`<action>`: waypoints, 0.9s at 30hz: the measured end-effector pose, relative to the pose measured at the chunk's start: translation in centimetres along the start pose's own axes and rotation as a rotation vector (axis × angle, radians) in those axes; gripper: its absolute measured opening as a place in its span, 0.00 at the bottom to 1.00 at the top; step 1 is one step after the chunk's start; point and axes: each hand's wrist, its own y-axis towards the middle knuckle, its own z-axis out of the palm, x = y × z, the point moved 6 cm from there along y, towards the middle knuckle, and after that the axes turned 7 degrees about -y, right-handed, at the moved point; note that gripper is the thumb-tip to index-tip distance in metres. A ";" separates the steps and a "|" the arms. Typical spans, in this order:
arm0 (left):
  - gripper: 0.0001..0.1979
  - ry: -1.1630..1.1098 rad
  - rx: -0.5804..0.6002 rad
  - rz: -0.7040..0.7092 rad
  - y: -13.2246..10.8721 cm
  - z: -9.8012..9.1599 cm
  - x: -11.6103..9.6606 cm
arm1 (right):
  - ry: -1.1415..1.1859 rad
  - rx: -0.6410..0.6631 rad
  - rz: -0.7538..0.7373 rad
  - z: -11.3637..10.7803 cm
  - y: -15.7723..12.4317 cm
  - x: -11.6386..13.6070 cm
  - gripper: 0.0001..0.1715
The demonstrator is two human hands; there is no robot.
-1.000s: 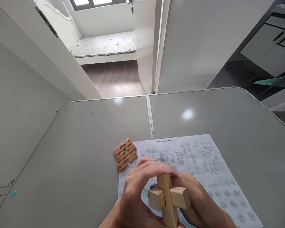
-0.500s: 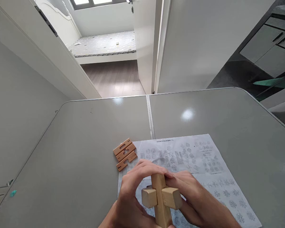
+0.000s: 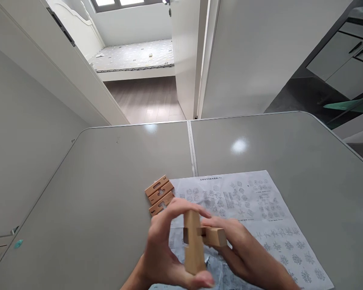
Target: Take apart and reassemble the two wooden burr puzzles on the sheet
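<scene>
Left hand point(image 3: 161, 241) around upright block point(image 3: 194, 251), right hand point(image 3: 240, 247) around second block point(image 3: 216, 237), "2" on brown slat point(image 3: 163, 181), sheet heading point(image 3: 211, 178) unreadably small

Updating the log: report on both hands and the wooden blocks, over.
Left hand holds long wooden block. Right hand holds crosswise block. Nothing visibly blocking; printed sheet lies beneath.

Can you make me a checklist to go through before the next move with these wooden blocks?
1. Left hand holding the upright block: ok, between thumb and fingers.
2. Right hand holding the second block: ok.
3. Blocks fully apart: cannot tell, they overlap in this view.
4. Whole printed sheet in sight: not ok, hands cover some.
5. Brown pieces at the sheet's far left corner: ok.
</scene>
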 end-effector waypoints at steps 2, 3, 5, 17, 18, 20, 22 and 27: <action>0.34 0.022 -0.087 -0.010 0.0 -1.0 -0.2 | -0.030 -0.005 0.073 -0.2 -0.9 -1.0 0.11; 0.34 0.052 -0.103 -0.028 0.1 -1.4 -0.1 | -0.052 -0.022 0.098 -0.4 -1.3 -1.4 0.12; 0.35 0.139 -0.101 -0.101 0.1 -2.1 0.5 | -0.098 -0.074 0.132 -0.9 -2.0 -2.1 0.15; 0.32 0.928 0.339 -0.255 -3.1 -2.6 7.6 | -0.121 -0.109 0.378 -1.3 -2.6 -4.7 0.22; 0.32 0.949 0.340 -0.260 -3.2 -2.7 7.8 | -0.108 -0.086 0.376 -1.0 -2.5 -4.7 0.22; 0.30 0.974 0.331 -0.263 -3.4 -2.9 8.1 | -0.084 -0.048 0.369 -0.6 -2.3 -4.5 0.23; 0.30 0.974 0.330 -0.259 -3.4 -3.1 8.2 | -0.068 -0.018 0.366 -0.3 -2.2 -4.4 0.25; 0.28 0.829 0.285 -0.173 -2.4 -3.2 6.6 | -0.073 0.064 0.394 0.2 -1.8 -4.1 0.21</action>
